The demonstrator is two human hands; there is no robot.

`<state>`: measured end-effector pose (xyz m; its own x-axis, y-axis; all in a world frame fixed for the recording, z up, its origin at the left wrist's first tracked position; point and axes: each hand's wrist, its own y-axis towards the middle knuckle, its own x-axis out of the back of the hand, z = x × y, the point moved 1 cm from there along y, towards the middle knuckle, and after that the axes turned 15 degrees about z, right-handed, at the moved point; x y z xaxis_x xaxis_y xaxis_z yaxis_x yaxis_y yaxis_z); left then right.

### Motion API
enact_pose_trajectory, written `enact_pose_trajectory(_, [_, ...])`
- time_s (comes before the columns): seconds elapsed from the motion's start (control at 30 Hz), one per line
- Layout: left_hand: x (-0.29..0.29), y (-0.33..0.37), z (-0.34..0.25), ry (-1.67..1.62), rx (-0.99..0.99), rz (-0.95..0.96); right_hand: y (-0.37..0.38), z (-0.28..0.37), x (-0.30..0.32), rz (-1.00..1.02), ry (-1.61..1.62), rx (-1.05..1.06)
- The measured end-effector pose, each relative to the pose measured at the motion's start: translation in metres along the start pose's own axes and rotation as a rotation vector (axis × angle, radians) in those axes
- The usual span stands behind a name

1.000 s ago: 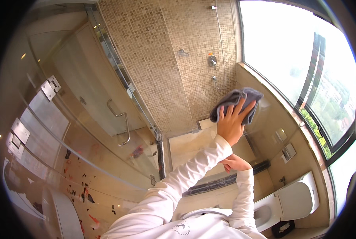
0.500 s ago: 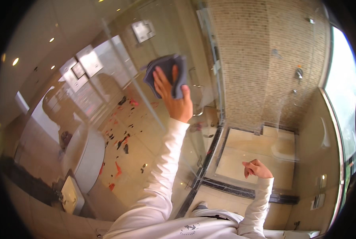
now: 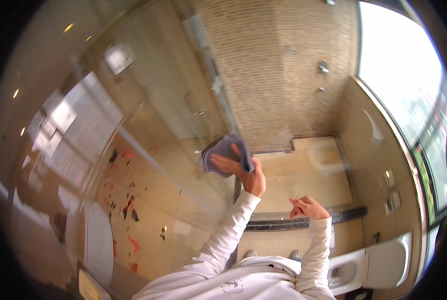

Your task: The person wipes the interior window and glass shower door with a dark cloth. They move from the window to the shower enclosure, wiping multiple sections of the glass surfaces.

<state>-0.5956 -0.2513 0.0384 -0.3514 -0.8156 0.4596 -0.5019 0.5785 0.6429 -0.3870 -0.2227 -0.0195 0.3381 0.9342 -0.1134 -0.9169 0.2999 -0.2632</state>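
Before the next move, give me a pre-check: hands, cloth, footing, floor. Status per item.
1. Gray cloth secured: ok, the left hand has it, fingers spread over the folds.
2. Right hand free: ok, nothing visible in it, fingers partly curled.
3. Cloth flat against the glass: cannot tell, this view doesn't settle contact, and the cloth looks folded.
4. Feet short of the dark curb: ok, both shoe tips show on the wearer's side of it.
5. Floor at left free of litter: not ok, red and dark pieces show scattered there.
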Motion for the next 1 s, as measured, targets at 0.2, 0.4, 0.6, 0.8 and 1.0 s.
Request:
enact_pose_trajectory(0.2, [-0.103, 0.007, -0.190, 0.316, -0.402, 0.406, -0.142, -0.053, 0.038, -0.437, 0.083, 0.063])
enact_pose_trajectory(0.4, [-0.192, -0.041, -0.239, 0.311, -0.667, 0.446, -0.247, -0.039, 0.045, -0.686, 0.067, 0.211])
enact_pose_trajectory(0.6, [-0.160, -0.025, -0.182, 0.200, -0.743, 0.618, -0.204, -0.048, 0.077, -0.572, 0.003, 0.129])
enact_pose_trajectory(0.8, [0.002, 0.046, -0.073, 0.588, -0.448, 0.125, -0.044, -0.011, 0.040, -0.028, -0.121, -0.016])
enact_pose_trajectory(1.0, [0.160, 0.092, 0.097, 0.259, -0.125, -0.210, 0.079, 0.040, -0.028, 0.308, -0.311, 0.059])
